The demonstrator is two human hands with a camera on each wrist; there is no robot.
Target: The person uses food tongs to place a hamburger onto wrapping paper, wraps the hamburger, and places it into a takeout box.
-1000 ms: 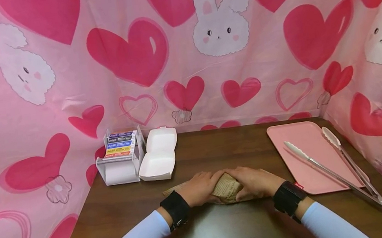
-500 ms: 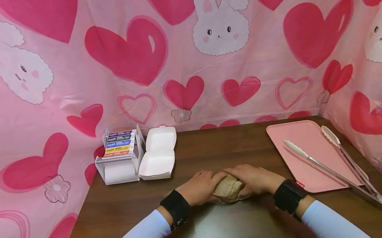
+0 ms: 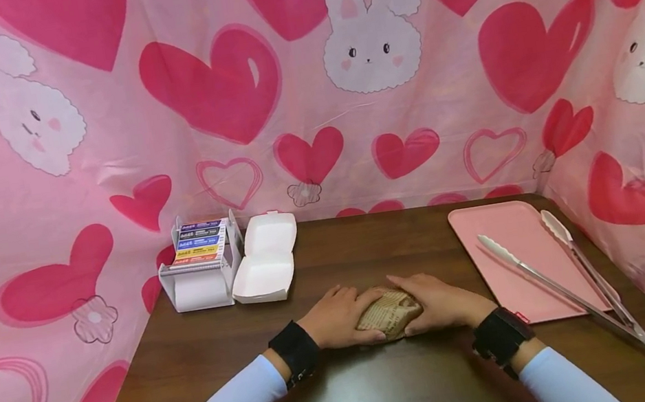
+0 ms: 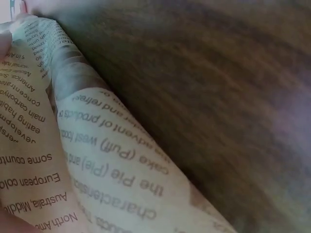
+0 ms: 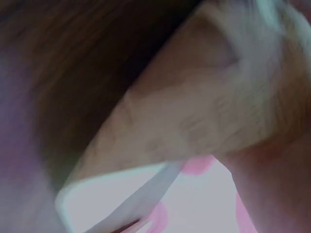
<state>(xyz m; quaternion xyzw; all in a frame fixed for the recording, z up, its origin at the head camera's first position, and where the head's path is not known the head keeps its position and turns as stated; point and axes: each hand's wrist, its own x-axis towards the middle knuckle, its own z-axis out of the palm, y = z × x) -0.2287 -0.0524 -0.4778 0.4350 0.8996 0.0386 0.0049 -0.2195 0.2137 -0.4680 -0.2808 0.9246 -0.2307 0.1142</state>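
Observation:
A bundle wrapped in brown paper with newspaper-style print [image 3: 387,313] rests on the dark wooden table, between both hands in the head view. What it contains is hidden. My left hand [image 3: 336,317] holds its left side, thumb along the near edge and fingers over the top. From the right, my right hand [image 3: 440,301] grips the other end the same way. Up close, the left wrist view shows a long folded flap of the printed paper [image 4: 107,160]. A blurred paper flap [image 5: 180,111] also sticks out in the right wrist view.
A pink tray [image 3: 503,236] lies at the right, with long metal tongs [image 3: 568,296] across it and reaching past its near edge. At the back left stand a white dispenser of coloured label rolls [image 3: 201,268] and an opened white takeaway box [image 3: 266,265].
The right hand has shifted right, away from the left hand, exposing more of the wrapped bundle. Paper ends that stuck out behind both hands no longer show in the head view.

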